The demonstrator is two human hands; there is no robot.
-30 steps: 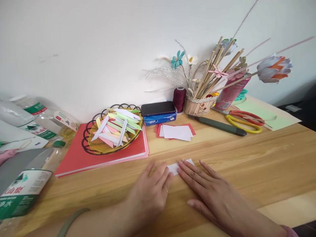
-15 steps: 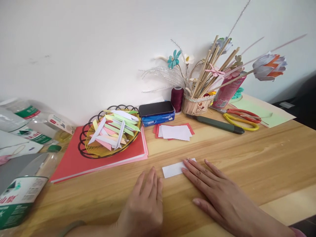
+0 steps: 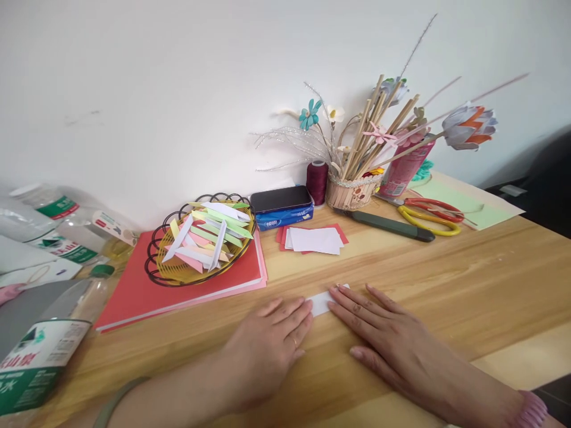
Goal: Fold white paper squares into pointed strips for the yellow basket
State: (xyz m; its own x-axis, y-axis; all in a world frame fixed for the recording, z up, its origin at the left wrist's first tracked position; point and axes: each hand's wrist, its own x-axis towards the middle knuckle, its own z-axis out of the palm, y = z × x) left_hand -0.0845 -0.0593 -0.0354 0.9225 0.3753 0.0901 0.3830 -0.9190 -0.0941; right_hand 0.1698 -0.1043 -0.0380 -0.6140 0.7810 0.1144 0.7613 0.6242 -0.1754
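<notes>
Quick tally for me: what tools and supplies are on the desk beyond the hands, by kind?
Scissors: 1
Utility knife: 1
Thread spool: 1
Wire basket of folded paper strips: 1
Stick holder: 1
Tissue pack with phone on top: 2
Total: 7
Left hand and right hand press a white paper slip.

Both hands lay flat on the worktop, the left hand and right hand almost meeting. To the right of the right hand the wood was bare. Ahead of the fingertips a clear strip ran up to the paper stack. Beyond that stood the stick holder, scissors and phone. Left of the left hand, the red folder with its basket and the bottles blocked the way.
</notes>
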